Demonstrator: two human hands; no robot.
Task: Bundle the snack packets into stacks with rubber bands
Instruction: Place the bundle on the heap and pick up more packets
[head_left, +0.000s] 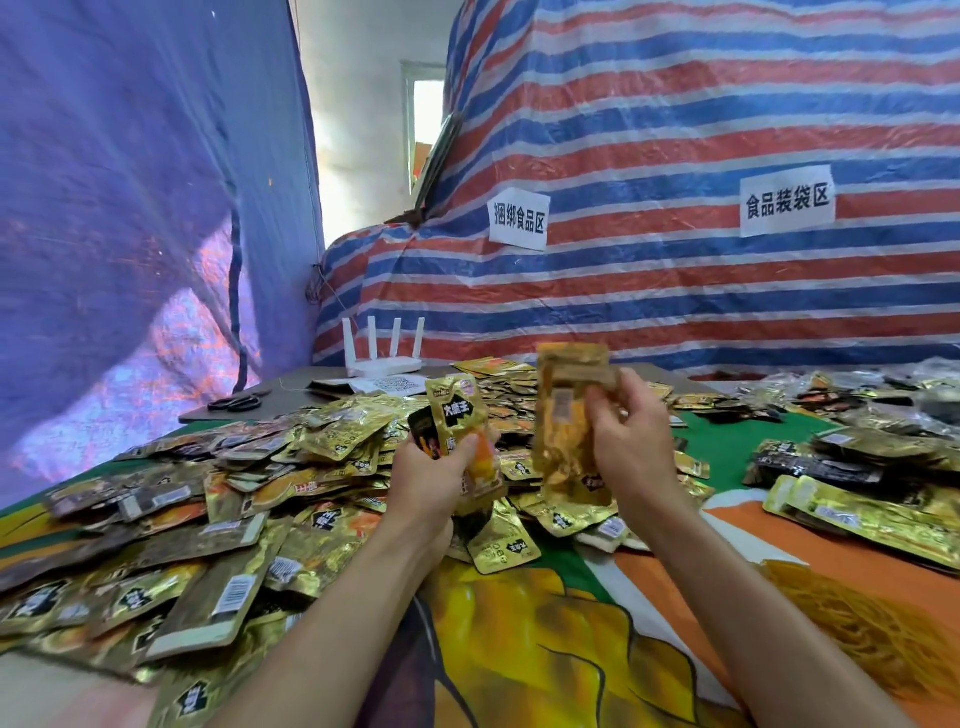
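My left hand (434, 480) grips a small stack of gold snack packets (460, 415), held upright above the table. To its right, my right hand (631, 441) pinches another gold packet (569, 410) upright, back side facing me. A big loose heap of gold and dark packets (208, 509) covers the left and middle of the table. A pile of yellow rubber bands (862, 629) lies at the right front.
Bundled packets (862, 514) lie at the right edge, with more dark packets (852, 452) behind. A white router (382, 358) and black scissors (236, 402) sit at the back left. Striped tarp walls with paper signs (518, 221) close off the back.
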